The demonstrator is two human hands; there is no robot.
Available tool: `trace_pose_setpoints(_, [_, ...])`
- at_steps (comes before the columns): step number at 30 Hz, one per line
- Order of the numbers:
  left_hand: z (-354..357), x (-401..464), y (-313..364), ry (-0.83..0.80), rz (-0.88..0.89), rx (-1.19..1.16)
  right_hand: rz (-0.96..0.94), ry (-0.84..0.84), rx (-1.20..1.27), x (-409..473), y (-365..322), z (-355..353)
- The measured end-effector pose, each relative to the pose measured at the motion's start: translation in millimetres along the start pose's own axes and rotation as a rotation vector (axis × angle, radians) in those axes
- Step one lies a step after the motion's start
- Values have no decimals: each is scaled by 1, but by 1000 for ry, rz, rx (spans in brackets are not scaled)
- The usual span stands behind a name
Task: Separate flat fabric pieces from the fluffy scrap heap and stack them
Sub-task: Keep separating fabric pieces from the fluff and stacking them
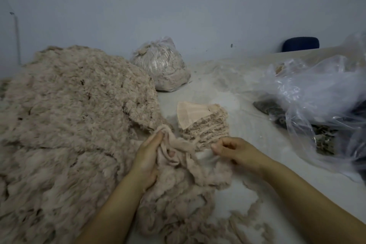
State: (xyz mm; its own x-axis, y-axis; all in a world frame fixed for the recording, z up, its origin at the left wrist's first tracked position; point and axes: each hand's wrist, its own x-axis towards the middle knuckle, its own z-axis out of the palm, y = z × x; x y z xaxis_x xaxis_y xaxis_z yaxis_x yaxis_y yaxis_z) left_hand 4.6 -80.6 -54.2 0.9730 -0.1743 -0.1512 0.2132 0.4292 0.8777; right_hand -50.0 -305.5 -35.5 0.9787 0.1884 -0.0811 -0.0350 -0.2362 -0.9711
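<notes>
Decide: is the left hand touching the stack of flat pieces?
Apart. The head view shows the left hand gripping fluffy scrap, short of the stack.

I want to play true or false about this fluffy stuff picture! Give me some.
1. Both hands hold a fluffy scrap. True: the left hand and right hand both grip it.
2. The stack sits on top of the big heap. False: it stands on the table, right of the heap.
3. A tied bag full of fluff lies behind the heap. True.
4. The stack's top piece is black. False: it is pale peach.
5. The loose plastic lies on the left. False: it is on the right.
</notes>
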Motion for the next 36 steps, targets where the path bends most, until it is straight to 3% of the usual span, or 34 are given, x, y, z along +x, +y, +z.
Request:
trace_pose_setpoints(2, [12, -5, 1, -122, 91, 210, -123, 58, -84, 5, -5, 18])
trace_pose_setpoints(5, [23, -13, 11, -333, 292, 714, -208, 78, -192, 16, -8, 48])
trace_pose_setpoints(7, [14, -17, 23, -383, 399, 1068, -204, 273, -128, 22, -9, 47])
trace_pose_setpoints(9, [-4, -24, 36, -470, 399, 1211, -165, 404, -282, 22, -7, 30])
trace_pose_setpoints(10, [-17, -26, 39, -547, 372, 1273, -120, 369, -403, 21, -4, 22])
trace_pose_setpoints(13, [-45, -29, 36, -712, 309, 1566, -33, 50, -745, 12, 6, 18])
trace_pose_setpoints(15, [-49, -29, 32, -633, 338, 1467, -237, -52, -861, 8, 4, 29])
trace_pose_setpoints(17, [-46, -31, 35, -493, 312, 1198, -477, -75, -812, 6, -2, 42])
trace_pose_setpoints(19, [-42, -31, 42, -377, 173, 863, -434, -125, -712, 2, -7, 54])
trace_pose_setpoints(21, [-39, -31, 49, -274, -16, 523, -271, -271, -723, -3, -6, 66])
trace_pose_setpoints(23, [-35, -29, 53, -201, -123, 353, -125, -439, -543, -7, -6, 70])
trace_pose_setpoints(25, [-32, -29, 55, -192, -186, 336, -50, -397, -277, -8, -18, 73])
trace_pose_setpoints(27, [-30, -28, 57, -254, -214, 364, -72, -136, -221, -1, -26, 71])
trace_pose_setpoints(29, [-26, -29, 58, -344, -187, 435, -65, -53, -178, 8, -31, 76])
trace_pose_setpoints(32, [-20, -27, 55, -344, 52, 535, -89, -118, -114, 18, -29, 95])
trace_pose_setpoints(34, [-25, -24, 57, -349, 194, 618, -86, -42, 73, 22, -27, 100])
trace_pose_setpoints(36, [-37, -23, 61, -475, 193, 977, -25, 64, 314, 21, -24, 94])
